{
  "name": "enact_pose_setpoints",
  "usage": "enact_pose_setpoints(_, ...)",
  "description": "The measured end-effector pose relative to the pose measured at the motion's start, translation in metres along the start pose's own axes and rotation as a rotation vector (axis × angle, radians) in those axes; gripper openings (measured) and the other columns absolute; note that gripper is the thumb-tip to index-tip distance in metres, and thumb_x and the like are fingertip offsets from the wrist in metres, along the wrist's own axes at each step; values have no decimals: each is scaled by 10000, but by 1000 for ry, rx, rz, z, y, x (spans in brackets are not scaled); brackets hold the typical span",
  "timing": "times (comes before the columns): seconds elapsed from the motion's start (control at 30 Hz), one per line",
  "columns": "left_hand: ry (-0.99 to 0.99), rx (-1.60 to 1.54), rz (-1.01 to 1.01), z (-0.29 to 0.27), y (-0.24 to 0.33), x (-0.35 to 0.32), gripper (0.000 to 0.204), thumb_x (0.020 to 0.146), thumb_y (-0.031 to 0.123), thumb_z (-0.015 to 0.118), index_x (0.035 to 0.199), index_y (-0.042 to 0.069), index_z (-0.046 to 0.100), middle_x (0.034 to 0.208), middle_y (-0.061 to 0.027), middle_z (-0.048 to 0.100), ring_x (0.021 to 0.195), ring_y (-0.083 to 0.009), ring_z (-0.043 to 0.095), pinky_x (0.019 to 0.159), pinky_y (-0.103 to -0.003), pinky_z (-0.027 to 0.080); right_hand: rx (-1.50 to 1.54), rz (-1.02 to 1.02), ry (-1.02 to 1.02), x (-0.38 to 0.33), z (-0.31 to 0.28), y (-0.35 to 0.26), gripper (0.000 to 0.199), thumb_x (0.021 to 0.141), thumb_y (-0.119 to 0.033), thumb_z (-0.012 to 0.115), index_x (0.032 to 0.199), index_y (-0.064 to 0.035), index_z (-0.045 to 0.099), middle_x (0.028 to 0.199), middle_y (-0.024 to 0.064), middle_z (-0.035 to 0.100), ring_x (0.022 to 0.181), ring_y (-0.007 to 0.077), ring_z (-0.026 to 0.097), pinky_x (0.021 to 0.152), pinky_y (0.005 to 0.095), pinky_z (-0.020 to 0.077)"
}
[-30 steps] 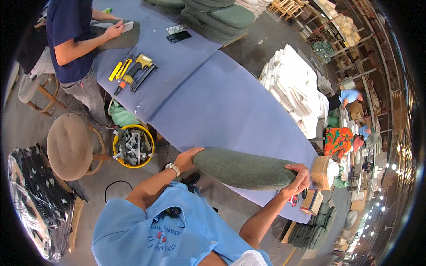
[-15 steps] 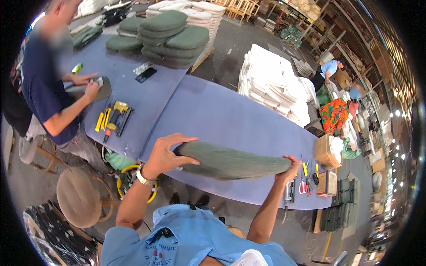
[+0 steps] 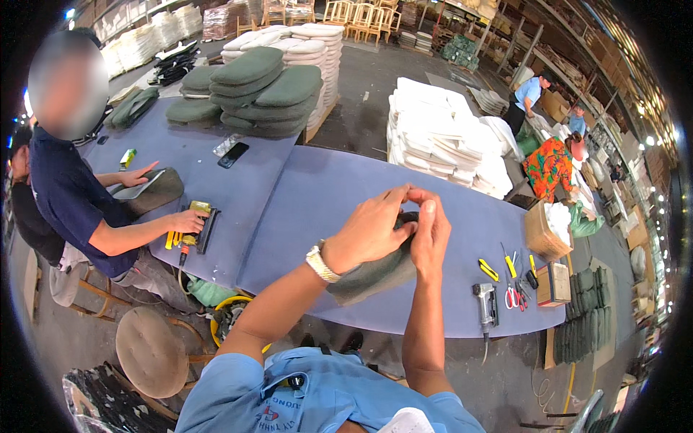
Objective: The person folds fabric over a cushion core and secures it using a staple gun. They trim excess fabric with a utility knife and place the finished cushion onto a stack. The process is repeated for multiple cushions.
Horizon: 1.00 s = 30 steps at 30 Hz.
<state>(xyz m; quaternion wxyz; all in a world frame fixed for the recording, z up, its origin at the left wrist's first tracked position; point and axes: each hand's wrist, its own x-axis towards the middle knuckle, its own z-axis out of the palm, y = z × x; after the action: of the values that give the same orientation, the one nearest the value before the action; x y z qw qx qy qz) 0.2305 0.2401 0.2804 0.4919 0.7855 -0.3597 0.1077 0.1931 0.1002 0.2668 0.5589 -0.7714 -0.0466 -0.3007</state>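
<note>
Head view: your left hand gripped green cushion by far end, over near edge of counter; your right hand closed round same end. Step seemed end-handling; next move likely called for steady two-handed hold.

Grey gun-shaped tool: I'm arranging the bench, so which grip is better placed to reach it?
Likely the right grip: it is nearer the tool, the left grip farther; both are at the cushion.

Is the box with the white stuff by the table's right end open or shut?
Open: in the cardboard box, white material bulges above the rim, with no lid over it.
</note>
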Motion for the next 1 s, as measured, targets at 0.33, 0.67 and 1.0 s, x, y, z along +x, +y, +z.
enact_pose_setpoints(0.33, 3, -338, -238, 10, -22, -50, 510, 992, 305, 685, 1375, -24, 615, 1268, -220, 704, 1145, -284, 702, 976, -360, 524, -262, 35, 66, 26, -20, 42, 533, 1098, -423, 466, 937, 4, 742, 839, 133, 744, 775, 233, 688, 731, 383, 518)
enact_pose_setpoints(0.67, 328, -421, -189, 59, -40, -46, 498, 988, 375, 677, 1263, -41, 677, 1026, -234, 756, 904, -329, 767, 784, -365, 587, -260, 151, -35, 68, -35, 69, 737, 1080, -562, 421, 820, 44, 750, 705, 110, 679, 701, 195, 619, 685, 347, 485)
enact_pose_setpoints(1.0, 414, -114, -172, 5, -66, 52, 438, 1012, 352, 640, 1155, -55, 718, 895, -217, 753, 821, -265, 769, 731, -358, 574, -101, 125, -29, 177, 25, 84, 727, 1087, -540, 397, 765, 27, 718, 695, 93, 652, 690, 175, 584, 689, 325, 460)
